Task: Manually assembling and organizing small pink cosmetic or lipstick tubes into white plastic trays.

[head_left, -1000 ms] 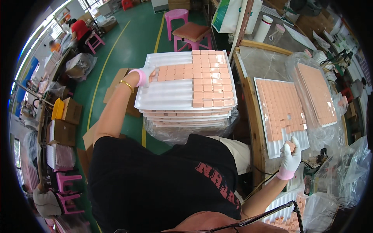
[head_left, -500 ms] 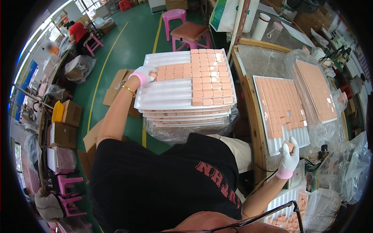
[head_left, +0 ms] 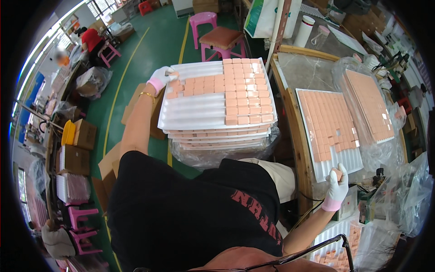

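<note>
A white ridged tray (head_left: 192, 111) tops a stack of trays before me, with glossy peach-pink blocks (head_left: 247, 96) in rows on its right side. Further blocks (head_left: 204, 85) run leftward along its middle ridges. My left hand (head_left: 162, 77), in a white glove with a pink cuff, is at the tray's far left edge; its fingers are closed on a small peach block (head_left: 173, 76). Off to the right, my right hand (head_left: 336, 188), gloved alike, pinches another peach block (head_left: 337, 174) above the near end of a second, mostly filled tray (head_left: 321, 172).
A wood-edged table (head_left: 290, 113) on my right bears the second tray and a plastic-wrapped stack of block sheets (head_left: 369, 106). Pink stools (head_left: 203, 19) stand beyond the tray stack. Cardboard boxes (head_left: 74, 158) line the left, where other people sit. Clear plastic bags (head_left: 403, 195) lie at right.
My left hand has moved farther away along the tray's left edge. Several blocks now show at the row's left end, where the hand was. My right hand stays nearly still, holding its block.
</note>
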A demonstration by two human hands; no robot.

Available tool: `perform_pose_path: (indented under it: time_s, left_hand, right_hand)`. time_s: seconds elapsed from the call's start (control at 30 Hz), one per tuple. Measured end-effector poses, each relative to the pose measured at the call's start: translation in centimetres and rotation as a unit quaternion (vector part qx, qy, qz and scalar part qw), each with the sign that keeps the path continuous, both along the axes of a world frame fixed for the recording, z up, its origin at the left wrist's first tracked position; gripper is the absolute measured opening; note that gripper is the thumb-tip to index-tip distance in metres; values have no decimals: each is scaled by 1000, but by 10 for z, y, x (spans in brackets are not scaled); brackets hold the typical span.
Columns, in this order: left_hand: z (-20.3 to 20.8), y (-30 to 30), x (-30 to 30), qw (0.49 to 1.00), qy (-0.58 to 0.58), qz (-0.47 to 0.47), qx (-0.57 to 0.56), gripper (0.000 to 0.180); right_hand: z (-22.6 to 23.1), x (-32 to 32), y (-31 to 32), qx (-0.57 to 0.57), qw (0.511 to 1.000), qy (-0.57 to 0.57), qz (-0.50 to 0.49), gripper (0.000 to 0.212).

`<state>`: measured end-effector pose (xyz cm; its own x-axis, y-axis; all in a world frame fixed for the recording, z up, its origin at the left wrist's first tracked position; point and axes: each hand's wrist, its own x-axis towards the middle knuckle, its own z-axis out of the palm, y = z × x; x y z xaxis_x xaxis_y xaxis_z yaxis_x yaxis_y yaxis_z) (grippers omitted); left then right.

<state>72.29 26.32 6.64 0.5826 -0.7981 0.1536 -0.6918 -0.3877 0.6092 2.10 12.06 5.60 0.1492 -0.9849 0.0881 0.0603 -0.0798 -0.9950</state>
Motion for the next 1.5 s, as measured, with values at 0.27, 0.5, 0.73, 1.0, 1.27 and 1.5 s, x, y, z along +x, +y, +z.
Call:
perform_pose_path:
  time_s: [0.27,0.5,0.73,1.0,1.27,1.5]
  left_hand:
    - [-8,-12,-6,1000,-17,-8,19,28]
    - [22,-69,-135,980,-138,2,-143,26]
    - [45,-75,-352,795,372,-455,150,39]
    - [47,-97,-283,860,349,-362,82,30]
    - [15,-126,-90,982,-151,-115,4,23]
    - [-28,-153,-68,975,-106,-195,9,29]
  right_hand:
    - [-7,2,6,-8,999,41,-27,48]
    - [10,63,19,-75,982,142,95,31]
    - [34,146,43,-312,908,213,184,36]
    - [34,140,33,-244,948,171,113,48]
    - [26,118,20,-179,964,178,80,36]
    - [11,95,28,-145,973,180,12,35]
